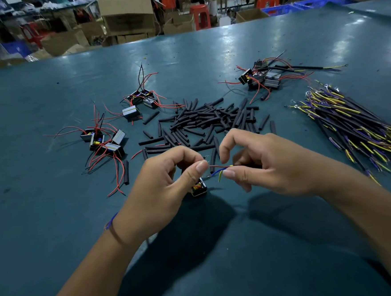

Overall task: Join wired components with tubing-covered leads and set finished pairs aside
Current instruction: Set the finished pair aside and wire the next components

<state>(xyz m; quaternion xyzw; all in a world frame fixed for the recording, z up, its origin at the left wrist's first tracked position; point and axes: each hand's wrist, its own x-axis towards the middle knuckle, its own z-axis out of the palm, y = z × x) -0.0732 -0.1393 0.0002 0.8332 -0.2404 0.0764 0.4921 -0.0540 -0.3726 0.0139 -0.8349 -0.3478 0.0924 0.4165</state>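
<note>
Pinching red wire (214,166) in left hand (167,186), right hand (269,165) grips blue/yellow lead (221,172); component (198,187) dangling below, tubing pile (211,121) behind.

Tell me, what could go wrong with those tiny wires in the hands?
The thin red, blue and yellow wire ends are pinched only at the fingertips of the left hand and right hand, so they might slip apart. The small black boxy component hangs below on its lead and could tug the joint loose. Loose black tubing pieces lie close; a sweep might scatter them.
</note>
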